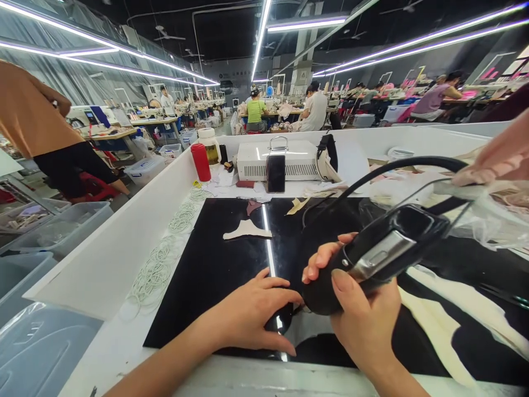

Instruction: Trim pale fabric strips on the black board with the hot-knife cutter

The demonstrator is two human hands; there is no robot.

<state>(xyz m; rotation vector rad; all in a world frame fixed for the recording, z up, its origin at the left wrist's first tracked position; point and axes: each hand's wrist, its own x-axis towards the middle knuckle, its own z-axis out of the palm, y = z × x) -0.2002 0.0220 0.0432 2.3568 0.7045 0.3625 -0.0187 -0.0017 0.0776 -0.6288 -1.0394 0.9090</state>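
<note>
My right hand (367, 314) is wrapped round a black corded hand tool (384, 248) with a silver panel on its side. Its rounded black end points down and left, above a glossy black board (223, 275). I cannot tell what kind of tool it is. My left hand (264, 314) lies low over the board with its fingers apart, the fingertips close to the tool's rounded end. Ahead of that hand lies a small cream fabric piece (248, 229). Long cream fabric pieces (433, 331) lie to the right of my right hand, on the board.
Another person's hand (502, 154) reaches in at right beside clear plastic. A thick black cable (397, 162) arches over the board. Pale green cord loops (155, 275) line its left side. Behind stand a red tumbler (200, 162), a phone (276, 173) and a white vented box (248, 160).
</note>
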